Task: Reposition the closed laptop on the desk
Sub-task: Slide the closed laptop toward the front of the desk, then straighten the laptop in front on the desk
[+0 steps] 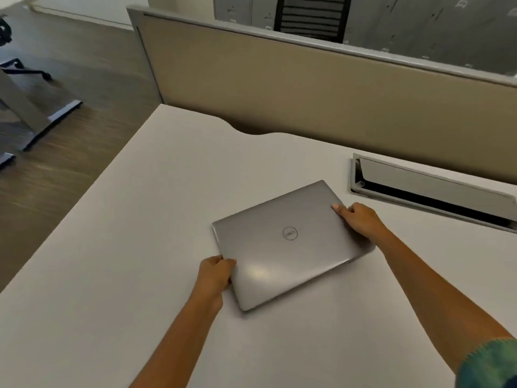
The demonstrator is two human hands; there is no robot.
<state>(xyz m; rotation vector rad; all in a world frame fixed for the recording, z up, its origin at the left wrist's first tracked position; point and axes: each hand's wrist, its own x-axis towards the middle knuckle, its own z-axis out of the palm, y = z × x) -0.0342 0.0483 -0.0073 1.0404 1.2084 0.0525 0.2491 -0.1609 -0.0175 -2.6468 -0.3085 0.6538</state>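
A closed silver laptop [291,245] with a round logo on its lid lies flat and skewed on the white desk [140,233], near the middle. My left hand [215,273] grips its near left edge, thumb on the lid. Along the far right edge my right hand [361,219] holds the laptop, with the thumb resting on top. Both forearms reach in from the bottom of the view.
A beige partition [307,88] stands along the desk's far side. An open cable tray slot [430,189] is set into the desk at the right. The desk's left edge drops to a wooden floor with chair bases [36,107].
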